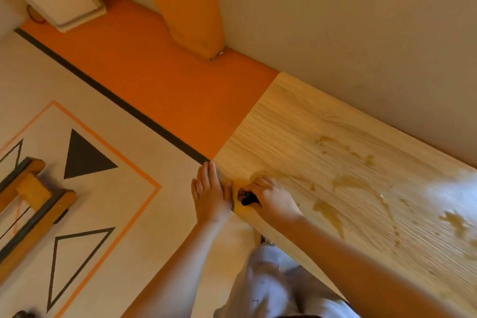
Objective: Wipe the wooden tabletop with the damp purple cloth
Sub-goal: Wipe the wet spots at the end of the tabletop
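Note:
The light wooden tabletop (322,142) runs along the wall on the right, with brownish wet smears (343,183) across its middle and right. My right hand (271,196) presses down near the table's left front corner, closed on a small dark bunched cloth (247,197), of which only a bit shows under the fingers. My left hand (210,193) lies flat with fingers together, just beyond the table's left end, cupped against the edge beside the cloth.
Orange floor (154,80) and a pale patterned rug (90,188) lie left of the table. A wooden chair or frame (28,204) stands at the far left. An orange pillar (188,8) meets the wall behind. My light clothing (271,284) shows below.

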### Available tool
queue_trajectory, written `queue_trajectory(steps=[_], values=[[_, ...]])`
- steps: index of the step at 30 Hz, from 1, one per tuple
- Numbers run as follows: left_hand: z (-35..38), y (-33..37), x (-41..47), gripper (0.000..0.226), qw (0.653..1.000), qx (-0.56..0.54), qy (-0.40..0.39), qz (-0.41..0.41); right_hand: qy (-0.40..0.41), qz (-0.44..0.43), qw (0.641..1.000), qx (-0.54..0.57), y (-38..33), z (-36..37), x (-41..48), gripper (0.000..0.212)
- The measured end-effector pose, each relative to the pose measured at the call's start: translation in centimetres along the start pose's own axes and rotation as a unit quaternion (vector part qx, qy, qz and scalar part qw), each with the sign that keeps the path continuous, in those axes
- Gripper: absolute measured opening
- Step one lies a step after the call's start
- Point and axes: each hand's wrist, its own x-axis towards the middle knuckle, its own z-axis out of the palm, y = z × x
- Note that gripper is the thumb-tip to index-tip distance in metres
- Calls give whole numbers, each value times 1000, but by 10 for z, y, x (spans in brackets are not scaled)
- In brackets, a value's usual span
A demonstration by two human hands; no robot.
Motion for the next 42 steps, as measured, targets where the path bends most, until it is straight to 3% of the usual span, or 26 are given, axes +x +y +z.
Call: queue_trajectory(steps=[8, 20, 24, 28, 32, 35, 37, 42], values=[[0, -1, 3, 68, 998, 13, -58, 1, 80, 188, 979, -22, 73, -54, -16, 32], [-7, 4, 5, 68, 992, 46, -118, -25, 54, 123, 991, 18, 30, -14, -84, 35], [-9, 7, 4, 68, 990, 63, -126, -20, 50, 147, 988, 7, 39, -25, -82, 35], [-11, 9, 2, 70, 988, 91, -126, -12, 96, 221, 971, 3, 48, -32, -71, 33], [-23, 1, 14, 77, 981, 145, -124, 43, 168, 306, 937, 30, 32, -18, -54, 29], [-33, -16, 29, 73, 979, 76, -133, 135, 232, 333, 911, 77, 5, 0, -35, 22], [-38, -26, 44, 67, 974, 17, -150, 167, 241, 331, 907, 98, -17, 15, -16, 24], [-40, -29, 62, 57, 974, 9, -150, 167, 225, 331, 910, 111, -56, 41, 16, 28]])
